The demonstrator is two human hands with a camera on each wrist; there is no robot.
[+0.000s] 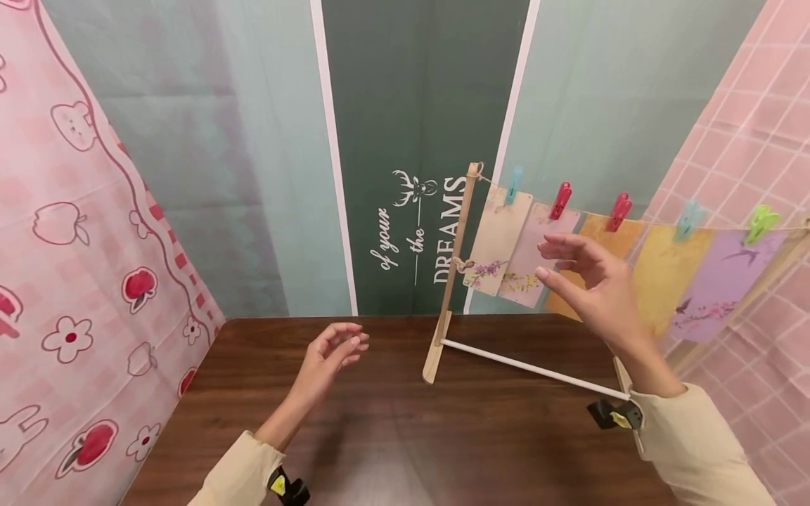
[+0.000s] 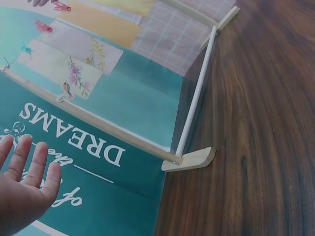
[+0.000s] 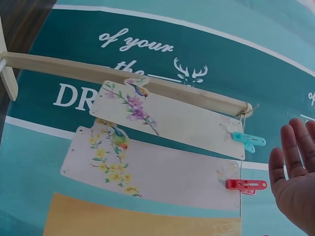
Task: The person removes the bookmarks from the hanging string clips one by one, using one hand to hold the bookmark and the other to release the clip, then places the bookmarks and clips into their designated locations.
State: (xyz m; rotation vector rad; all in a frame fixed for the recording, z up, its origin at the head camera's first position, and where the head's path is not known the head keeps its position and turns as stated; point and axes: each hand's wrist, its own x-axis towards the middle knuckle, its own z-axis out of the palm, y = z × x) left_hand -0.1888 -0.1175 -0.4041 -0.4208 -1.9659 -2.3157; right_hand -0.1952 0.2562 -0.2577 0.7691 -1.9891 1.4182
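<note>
Several cards hang by small plastic clips from a string on a wooden stand (image 1: 465,225). From the left come a cream card (image 1: 496,239) under a blue clip (image 1: 514,186), a pink card (image 1: 528,263) under a red clip (image 1: 560,200), an orange one (image 1: 604,235), a yellow one (image 1: 667,274) and a purple one (image 1: 728,281). My right hand (image 1: 598,281) is raised before the pink and orange cards, fingers loosely bent, holding nothing. Over the table's left part hovers my left hand (image 1: 329,358), relaxed and holding nothing.
A white rod (image 1: 531,367) joins the stand's feet low over the brown wooden table (image 1: 392,436). Behind hangs a green cloth with white lettering (image 1: 414,242). Pink patterned cloths (image 1: 126,211) flank the table.
</note>
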